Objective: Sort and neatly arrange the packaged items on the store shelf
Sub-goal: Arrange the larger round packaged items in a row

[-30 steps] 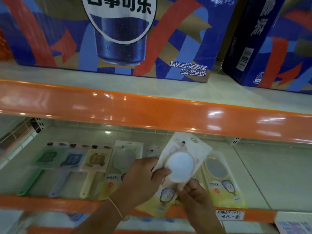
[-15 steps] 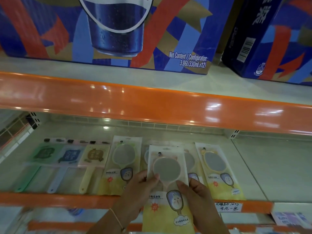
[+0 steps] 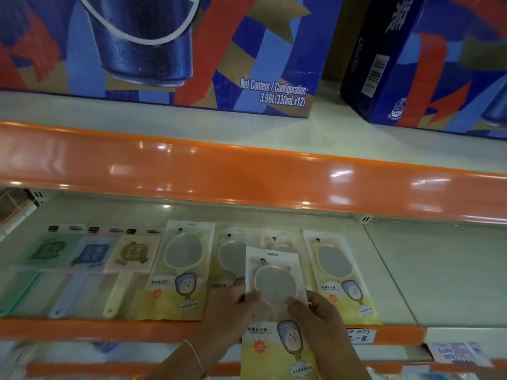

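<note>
Both hands pinch one mirror packet (image 3: 275, 305) at mid-height, left hand (image 3: 229, 311) and right hand (image 3: 318, 316) on opposite edges, over the shelf's front lip (image 3: 82, 329). Advised: lower it flat into the gap between neighbouring packets (image 3: 338, 272), top edges aligned, print upward.

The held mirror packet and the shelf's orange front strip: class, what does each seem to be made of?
Mirror packet: probably thin glossy plastic film with a printed lower part; the mirror shows through it. Orange strip: smooth glossy plastic or painted metal, judging by its bright light reflections.
</note>
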Demonstrator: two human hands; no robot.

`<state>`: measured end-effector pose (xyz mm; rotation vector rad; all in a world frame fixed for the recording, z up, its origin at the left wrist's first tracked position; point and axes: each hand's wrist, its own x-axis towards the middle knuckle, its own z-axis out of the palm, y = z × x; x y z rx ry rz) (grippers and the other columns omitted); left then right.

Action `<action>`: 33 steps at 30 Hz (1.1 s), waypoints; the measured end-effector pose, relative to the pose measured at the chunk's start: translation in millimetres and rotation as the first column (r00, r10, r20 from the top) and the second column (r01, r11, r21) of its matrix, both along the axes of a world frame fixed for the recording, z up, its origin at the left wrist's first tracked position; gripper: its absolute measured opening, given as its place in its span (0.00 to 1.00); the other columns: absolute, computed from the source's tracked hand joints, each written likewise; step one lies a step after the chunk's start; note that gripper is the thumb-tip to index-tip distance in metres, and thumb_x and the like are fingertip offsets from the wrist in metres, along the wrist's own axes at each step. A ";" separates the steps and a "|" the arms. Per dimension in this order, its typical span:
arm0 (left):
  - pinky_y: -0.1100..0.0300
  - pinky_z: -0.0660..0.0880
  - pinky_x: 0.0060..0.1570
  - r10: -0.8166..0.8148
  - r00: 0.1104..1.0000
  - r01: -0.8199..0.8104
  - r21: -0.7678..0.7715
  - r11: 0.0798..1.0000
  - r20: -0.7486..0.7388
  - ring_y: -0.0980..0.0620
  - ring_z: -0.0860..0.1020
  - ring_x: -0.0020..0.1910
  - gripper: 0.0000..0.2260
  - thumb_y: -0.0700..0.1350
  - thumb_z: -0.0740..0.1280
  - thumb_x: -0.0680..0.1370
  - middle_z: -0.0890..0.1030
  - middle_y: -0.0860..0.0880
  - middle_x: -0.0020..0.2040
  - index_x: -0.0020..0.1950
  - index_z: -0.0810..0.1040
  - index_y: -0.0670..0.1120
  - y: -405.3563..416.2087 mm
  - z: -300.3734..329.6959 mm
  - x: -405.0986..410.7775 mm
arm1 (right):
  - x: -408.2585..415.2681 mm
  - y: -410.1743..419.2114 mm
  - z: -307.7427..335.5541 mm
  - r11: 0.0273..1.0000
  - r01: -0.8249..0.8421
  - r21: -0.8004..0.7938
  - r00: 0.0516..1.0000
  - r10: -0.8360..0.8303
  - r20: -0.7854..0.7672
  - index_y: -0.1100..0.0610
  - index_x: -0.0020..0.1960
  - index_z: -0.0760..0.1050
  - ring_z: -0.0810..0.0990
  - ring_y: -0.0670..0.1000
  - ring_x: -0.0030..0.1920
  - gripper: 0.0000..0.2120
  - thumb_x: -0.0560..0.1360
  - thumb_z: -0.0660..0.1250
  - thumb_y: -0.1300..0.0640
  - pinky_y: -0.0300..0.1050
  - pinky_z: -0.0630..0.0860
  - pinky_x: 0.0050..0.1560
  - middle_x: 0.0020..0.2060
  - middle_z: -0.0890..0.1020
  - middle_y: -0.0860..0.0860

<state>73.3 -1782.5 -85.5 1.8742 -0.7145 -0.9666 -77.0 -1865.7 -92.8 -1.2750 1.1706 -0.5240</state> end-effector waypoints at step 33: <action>0.43 0.59 0.72 -0.147 0.380 0.232 0.059 0.971 0.913 0.45 0.66 0.71 0.10 0.53 0.61 0.76 0.74 0.48 0.63 0.52 0.77 0.51 -30.3 -73.8 4.1 | 21.6 -109.6 -10.8 0.557 -0.731 -0.393 0.538 0.117 -0.835 0.46 0.75 0.60 0.54 0.58 0.75 0.31 0.75 0.55 0.34 0.55 0.59 0.72 0.77 0.56 0.52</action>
